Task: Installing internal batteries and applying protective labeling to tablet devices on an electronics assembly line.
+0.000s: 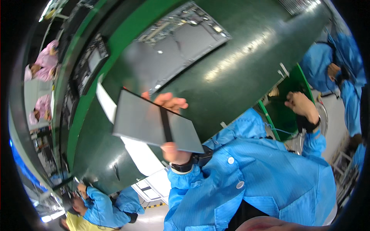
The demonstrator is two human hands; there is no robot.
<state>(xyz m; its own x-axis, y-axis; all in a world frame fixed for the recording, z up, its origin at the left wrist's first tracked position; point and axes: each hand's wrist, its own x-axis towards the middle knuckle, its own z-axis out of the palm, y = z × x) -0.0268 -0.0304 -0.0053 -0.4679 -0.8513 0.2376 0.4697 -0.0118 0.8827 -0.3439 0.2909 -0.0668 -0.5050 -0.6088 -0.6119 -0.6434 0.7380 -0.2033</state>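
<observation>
My left hand (pixel 176 153) grips a flat, thin grey rectangular panel (pixel 140 119) with a black stripe across it. The thumb presses on the stripe at the near edge, and the fingers reach round the far edge. The panel is tilted and held above the table; its exact kind does not show. Just beyond it lies an opened laptop base (pixel 185 46) with bare circuit boards along its far side. Over at the right, my right hand (pixel 303 106) hovers at a green bin (pixel 283 111), its fingers loosely bent with nothing visible in them.
The green table (pixel 239 69) carries a white sheet (pixel 142 156) partly under the panel and dark tweezers (pixel 116 171). More opened laptop bases (pixel 90 63) line the far left. Co-workers in blue sit at the lower left (pixel 104 210) and right (pixel 320 65).
</observation>
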